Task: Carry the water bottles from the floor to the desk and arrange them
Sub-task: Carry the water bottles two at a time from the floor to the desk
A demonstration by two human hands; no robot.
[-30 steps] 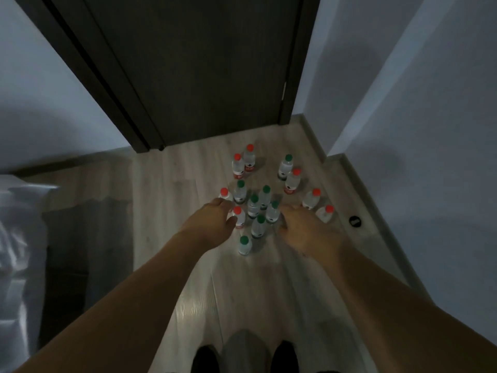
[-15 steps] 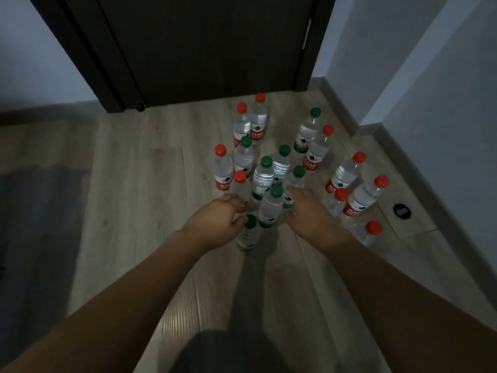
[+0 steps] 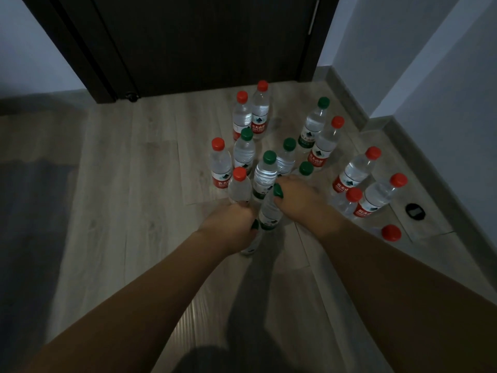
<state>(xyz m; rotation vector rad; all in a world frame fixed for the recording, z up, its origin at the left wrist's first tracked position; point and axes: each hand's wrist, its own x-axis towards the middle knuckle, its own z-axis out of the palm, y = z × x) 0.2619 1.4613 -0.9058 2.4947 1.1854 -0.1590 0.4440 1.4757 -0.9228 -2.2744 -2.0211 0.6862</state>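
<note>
**A:** What stands on the floor?

**B:** A cluster of clear plastic water bottles, all upright on pale wood-grain planks, near the corner where the dark door meets the white wall. They are slim cylinders with ribbed shoulders and round screw caps, some red, some green; the labels match the caps, red bands with white print or green bands.

**A:** And the hands?

**B:** Both reach down into the near edge of the cluster. The left hand has its fingers curled round the neck of the nearest green-capped bottle; only a sliver of the cap and the lower body show past the knuckles. The tips of that hand also touch a red-capped bottle just beyond it.

**A:** The right one?

**B:** The right hand is closed over the top of another green-capped bottle, the cap peeking out beside the thumb, the clear body and green label hanging below the palm.

**A:** Anything else?

**B:** A grey skirting board runs along the wall, and a small round black disc lies on the floor near the red-capped bottles at the right edge.
</note>
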